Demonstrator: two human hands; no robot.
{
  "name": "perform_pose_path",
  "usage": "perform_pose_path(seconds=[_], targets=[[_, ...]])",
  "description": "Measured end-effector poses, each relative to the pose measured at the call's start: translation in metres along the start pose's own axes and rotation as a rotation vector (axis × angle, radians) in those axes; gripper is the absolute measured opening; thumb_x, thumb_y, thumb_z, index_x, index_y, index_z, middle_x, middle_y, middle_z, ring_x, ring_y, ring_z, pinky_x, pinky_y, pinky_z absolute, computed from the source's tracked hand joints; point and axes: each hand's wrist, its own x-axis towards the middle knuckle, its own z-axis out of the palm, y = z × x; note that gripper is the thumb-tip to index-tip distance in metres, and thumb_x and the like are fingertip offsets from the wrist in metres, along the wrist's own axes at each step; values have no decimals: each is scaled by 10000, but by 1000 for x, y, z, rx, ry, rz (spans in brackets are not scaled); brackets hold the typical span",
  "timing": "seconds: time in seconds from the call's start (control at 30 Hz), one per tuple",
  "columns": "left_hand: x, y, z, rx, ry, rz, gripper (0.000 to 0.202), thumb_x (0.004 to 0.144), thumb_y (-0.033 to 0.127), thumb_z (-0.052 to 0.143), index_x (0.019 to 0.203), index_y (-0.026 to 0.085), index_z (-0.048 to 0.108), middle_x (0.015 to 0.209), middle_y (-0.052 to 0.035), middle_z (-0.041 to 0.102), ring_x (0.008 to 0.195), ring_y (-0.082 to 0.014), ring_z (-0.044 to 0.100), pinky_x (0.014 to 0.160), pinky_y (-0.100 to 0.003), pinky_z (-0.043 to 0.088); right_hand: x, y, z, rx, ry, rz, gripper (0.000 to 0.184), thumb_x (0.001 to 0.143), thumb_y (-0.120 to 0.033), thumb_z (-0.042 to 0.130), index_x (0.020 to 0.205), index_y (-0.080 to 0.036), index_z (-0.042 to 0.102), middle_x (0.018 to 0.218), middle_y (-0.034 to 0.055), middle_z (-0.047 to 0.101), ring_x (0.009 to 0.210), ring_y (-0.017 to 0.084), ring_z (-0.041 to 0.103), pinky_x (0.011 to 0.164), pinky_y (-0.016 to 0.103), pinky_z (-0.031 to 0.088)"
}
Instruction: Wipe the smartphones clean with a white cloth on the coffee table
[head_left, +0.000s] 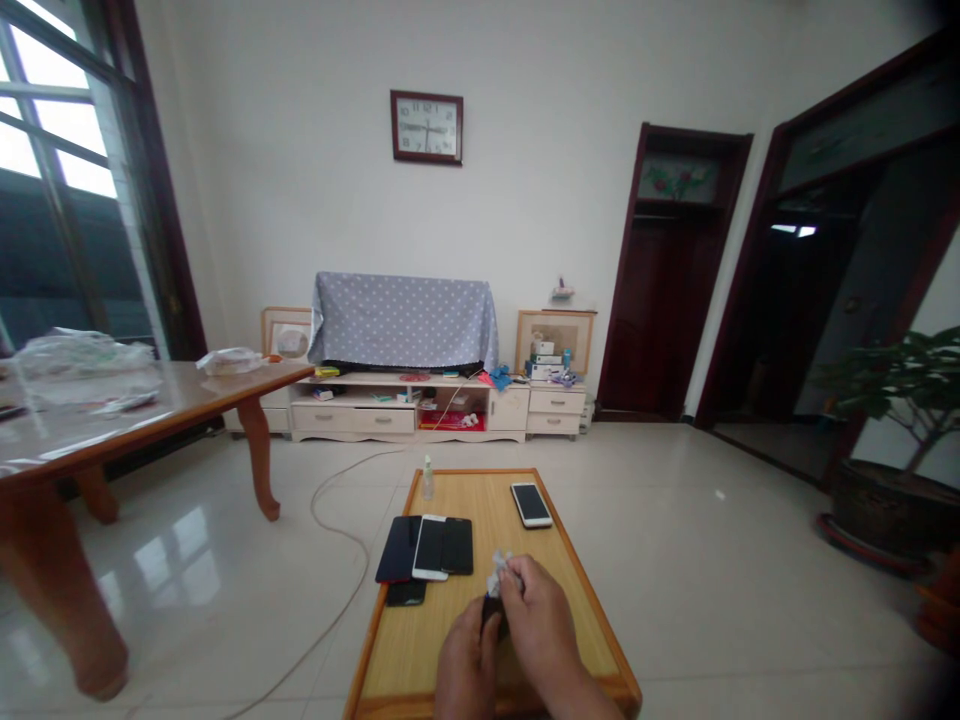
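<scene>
Head view: left hand [466, 672] & right hand [537, 628] together nr near edge of pale wood bench [501, 505], clamped on small black object [493, 618] w/ crumpled white tissue [498, 574], flat glossy black phones [456, 546] just beyond

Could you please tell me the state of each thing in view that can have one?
left hand, gripping a dark phone
right hand, pinching a white tissue onto that phone
white-framed phone, lying face up, screen dark
overlapping phones, lying flat, partly covering one another
small clear bottle, standing upright
grey polka-dot cloth, draped over something flat
</scene>
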Motion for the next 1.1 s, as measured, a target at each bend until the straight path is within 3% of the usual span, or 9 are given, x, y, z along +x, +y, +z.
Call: perform_pose_path(seconds=[0.1,0.3,0.5,0.77,0.93,1.1], targets=[[0,5,-1,-32,0,-6,366,979,392,427,1202,194,640,1157,-122,738,1050,-224,700,913,-313,548,-4,-5,4,1,-24,-26,233,960,-353,494,804,-250,633,816,12,700,750,185,646,670,254,402],[0,2,1,24,21,-8,378,978,424,434,1188,193,646,1156,-119,738,1064,-228,700,935,-353,550,11,5,-8,-29,54,60,247,953,-388,496,827,-239,648,799,23,710,762,195,653,664,263,405],[2,-1,3,20,13,8,375,978,346,406,1244,188,618,1175,-127,729,1065,-231,695,925,-355,546,-4,-8,5,0,-28,-8,235,956,-374,489,830,-247,642,844,19,711,785,184,653,684,249,409],[3,-5,6,56,23,-6,374,990,423,426,1196,187,631,1132,-114,737,1068,-227,696,937,-363,548,17,15,-11,-11,77,81,236,937,-361,497,806,-228,642,773,14,706,723,188,646,639,257,396],[4,-1,3,5,-24,24,365,996,397,417,1247,217,612,1234,-106,708,1116,-218,681,962,-351,536,4,7,1,62,9,-7,220,942,-342,494,815,-236,639,785,4,701,753,182,648,662,248,409],[4,2,2,24,-21,5,378,993,409,412,1221,194,622,1187,-118,722,1093,-228,684,953,-361,539,14,12,-1,111,25,69,251,937,-381,495,805,-224,640,751,5,698,699,179,639,632,248,409]])
